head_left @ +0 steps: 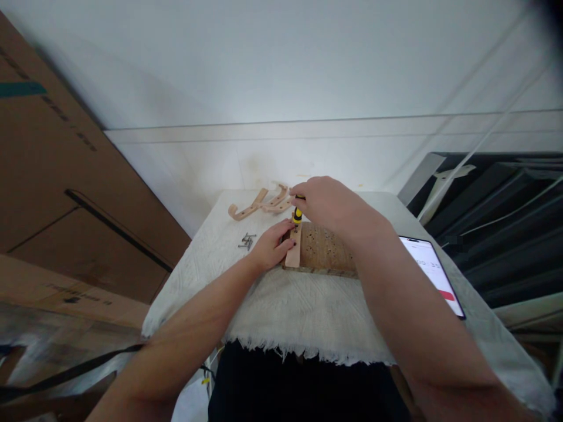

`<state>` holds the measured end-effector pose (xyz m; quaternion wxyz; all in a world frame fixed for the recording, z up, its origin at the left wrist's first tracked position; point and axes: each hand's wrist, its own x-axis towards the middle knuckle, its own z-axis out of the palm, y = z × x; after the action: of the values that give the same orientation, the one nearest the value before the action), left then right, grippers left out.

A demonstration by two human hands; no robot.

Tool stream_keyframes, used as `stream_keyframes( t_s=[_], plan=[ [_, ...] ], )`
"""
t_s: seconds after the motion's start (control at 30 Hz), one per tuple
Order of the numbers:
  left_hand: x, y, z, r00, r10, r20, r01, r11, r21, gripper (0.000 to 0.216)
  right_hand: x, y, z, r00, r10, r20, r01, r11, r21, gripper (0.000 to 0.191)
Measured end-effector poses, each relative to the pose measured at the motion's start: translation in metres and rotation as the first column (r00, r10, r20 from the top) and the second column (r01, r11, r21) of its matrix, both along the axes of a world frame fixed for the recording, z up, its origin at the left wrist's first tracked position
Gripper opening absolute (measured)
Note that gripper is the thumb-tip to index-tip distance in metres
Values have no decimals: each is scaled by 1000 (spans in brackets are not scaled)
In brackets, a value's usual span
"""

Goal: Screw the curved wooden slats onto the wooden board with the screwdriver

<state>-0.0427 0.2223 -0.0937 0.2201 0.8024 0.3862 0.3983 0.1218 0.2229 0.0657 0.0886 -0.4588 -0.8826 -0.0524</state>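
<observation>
My right hand [328, 202] is closed around the top of a yellow-and-black screwdriver [298, 215] that stands upright. Its tip rests on a light wooden hook piece [294, 252] lying against the left end of a brown perforated wooden board [324, 252]. My left hand [272, 245] pinches that hook piece from the left and steadies it. Several loose screws [247, 240] lie just left of my left hand on the white cloth.
Two more wooden hooks [261, 205] lie at the far side of the cloth-covered table [308, 310]. A phone [433, 272] with a lit screen lies to the right. Large cardboard boxes [57, 176] stand left, dark slatted furniture [505, 217] right, a white wall behind.
</observation>
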Motion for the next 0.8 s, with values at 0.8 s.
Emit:
stream_keyframes(
  t_s=[0.8],
  plan=[
    [-3,1,-7,997,60,-47,-60,998,-8,46,4,-1,0,994,-104,42,104,995,-1,40]
  ],
)
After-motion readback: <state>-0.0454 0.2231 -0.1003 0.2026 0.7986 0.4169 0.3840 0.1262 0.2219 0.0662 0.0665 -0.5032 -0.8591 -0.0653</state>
